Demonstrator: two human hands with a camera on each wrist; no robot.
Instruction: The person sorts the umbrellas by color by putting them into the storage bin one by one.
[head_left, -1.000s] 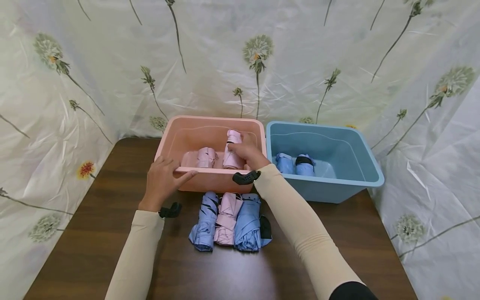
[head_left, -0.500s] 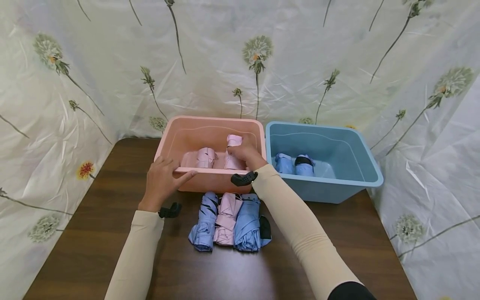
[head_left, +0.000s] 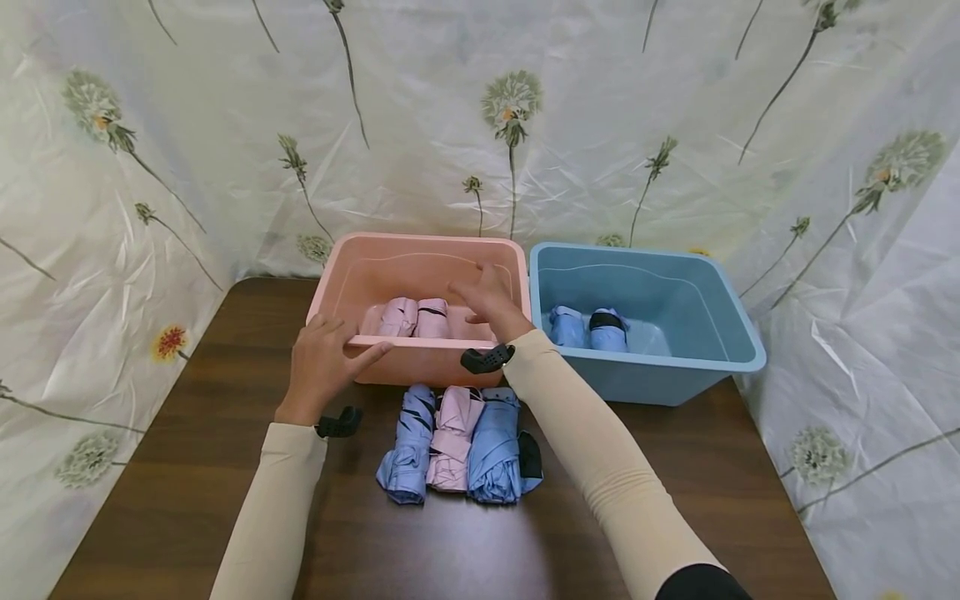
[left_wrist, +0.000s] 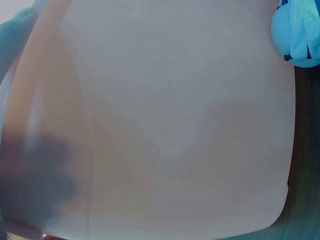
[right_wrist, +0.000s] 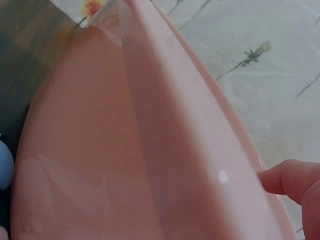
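Observation:
Two rolled pink bundles lie side by side in the pink bin, the left one (head_left: 398, 317) touching the right one (head_left: 432, 319). My left hand (head_left: 318, 362) rests on the front left corner of the pink bin (head_left: 420, 342), its thumb along the rim. Over the right part of that bin hovers my right hand (head_left: 491, 302), fingers spread and holding nothing. In front of the bin on the table lie a blue bundle (head_left: 411, 446), a pink bundle (head_left: 453, 437) and a wider blue bundle (head_left: 495, 446). The right wrist view catches part of the hand (right_wrist: 295, 185) beside the bin.
A blue bin (head_left: 660, 361) stands right beside the pink one, with two blue bundles inside, one plain (head_left: 568, 327) and one with a black band (head_left: 608, 331). Behind both bins hangs a flowered curtain (head_left: 420, 108). The brown table (head_left: 187, 467) extends around them.
My right hand has let go of the pink bundle, which now lies lower and further left against the other one. The other pink bundle has shifted slightly left. My left hand has stayed in place.

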